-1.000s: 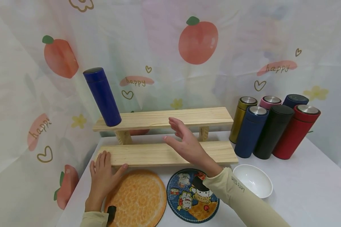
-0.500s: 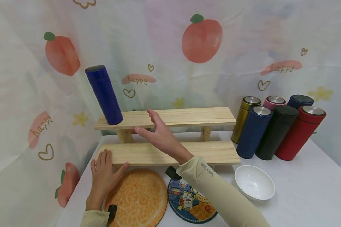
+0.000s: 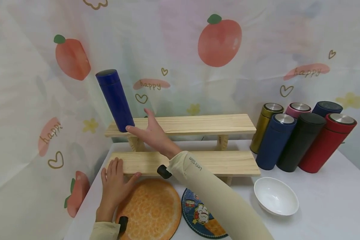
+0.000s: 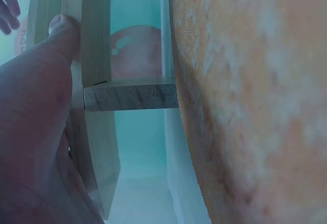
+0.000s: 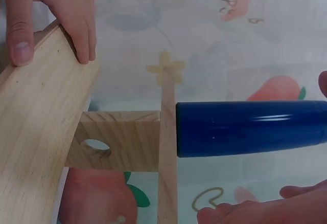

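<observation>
A blue thermos bottle (image 3: 115, 100) stands on the left end of the upper wooden shelf board (image 3: 192, 124). In the right wrist view the blue bottle (image 5: 250, 128) lies between the parted thumb and fingers of my right hand (image 3: 153, 133), with gaps showing on both sides. That hand's fingers are extended, and it holds nothing. My left hand (image 3: 115, 183) rests on the left end of the lower wooden board (image 3: 192, 163), its fingers over the top and thumb at the front edge. The left wrist view shows the thumb (image 4: 61, 35) against the board.
At the right stand several more bottles: gold (image 3: 265, 126), pink (image 3: 298, 109), blue (image 3: 274, 143), black (image 3: 300, 143), dark blue (image 3: 327, 108) and red (image 3: 327, 145). A white bowl (image 3: 276, 196) sits before them. An orange round mat (image 3: 151, 208) and a blue patterned mat (image 3: 202, 216) lie in front.
My right hand has moved left across the shelf toward the blue bottle, its thumb and fingers spreading. The left hand stays on the lower board. The head view has shifted slightly.
</observation>
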`<action>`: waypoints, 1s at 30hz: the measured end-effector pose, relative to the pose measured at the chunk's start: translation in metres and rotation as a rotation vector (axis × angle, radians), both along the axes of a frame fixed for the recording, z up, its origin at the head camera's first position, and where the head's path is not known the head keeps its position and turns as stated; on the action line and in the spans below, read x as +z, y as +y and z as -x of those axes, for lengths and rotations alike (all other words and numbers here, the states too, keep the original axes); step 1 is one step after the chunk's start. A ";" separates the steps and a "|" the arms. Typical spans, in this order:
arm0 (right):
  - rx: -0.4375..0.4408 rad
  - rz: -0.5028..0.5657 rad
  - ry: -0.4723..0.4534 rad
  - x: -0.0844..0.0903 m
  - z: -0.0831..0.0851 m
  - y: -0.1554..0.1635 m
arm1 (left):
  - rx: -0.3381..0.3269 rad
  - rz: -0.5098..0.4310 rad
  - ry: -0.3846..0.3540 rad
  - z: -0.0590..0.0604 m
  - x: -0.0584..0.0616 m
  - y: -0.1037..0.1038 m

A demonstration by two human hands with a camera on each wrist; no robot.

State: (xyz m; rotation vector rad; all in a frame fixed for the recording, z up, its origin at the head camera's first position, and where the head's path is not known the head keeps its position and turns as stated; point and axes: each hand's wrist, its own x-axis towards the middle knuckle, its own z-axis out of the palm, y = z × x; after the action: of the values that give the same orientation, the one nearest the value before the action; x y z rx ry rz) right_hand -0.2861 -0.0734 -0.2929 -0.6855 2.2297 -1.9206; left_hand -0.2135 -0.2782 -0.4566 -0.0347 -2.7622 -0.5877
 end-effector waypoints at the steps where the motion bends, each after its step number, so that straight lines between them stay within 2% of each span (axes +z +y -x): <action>1: -0.006 0.009 -0.003 0.001 0.002 -0.005 | 0.004 0.003 -0.001 0.000 0.000 0.000; 10: -0.040 0.106 -0.032 0.000 0.024 -0.041 | 0.024 -0.005 -0.029 0.002 0.000 0.002; 16: -0.044 0.133 -0.010 0.000 0.042 -0.049 | 0.013 0.000 -0.004 0.003 0.002 0.005; 22: -0.089 0.156 0.010 0.005 0.060 -0.066 | 0.016 -0.005 0.019 0.004 0.003 0.006; 30: -0.095 0.200 -0.038 0.002 0.066 -0.094 | 0.041 -0.006 -0.014 0.001 -0.001 0.004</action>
State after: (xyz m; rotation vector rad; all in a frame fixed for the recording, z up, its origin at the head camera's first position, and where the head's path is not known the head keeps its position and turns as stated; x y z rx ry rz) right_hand -0.3517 -0.1673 -0.2910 -0.5713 2.1031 -2.2049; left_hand -0.2146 -0.2739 -0.4578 0.0275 -2.7676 -0.5879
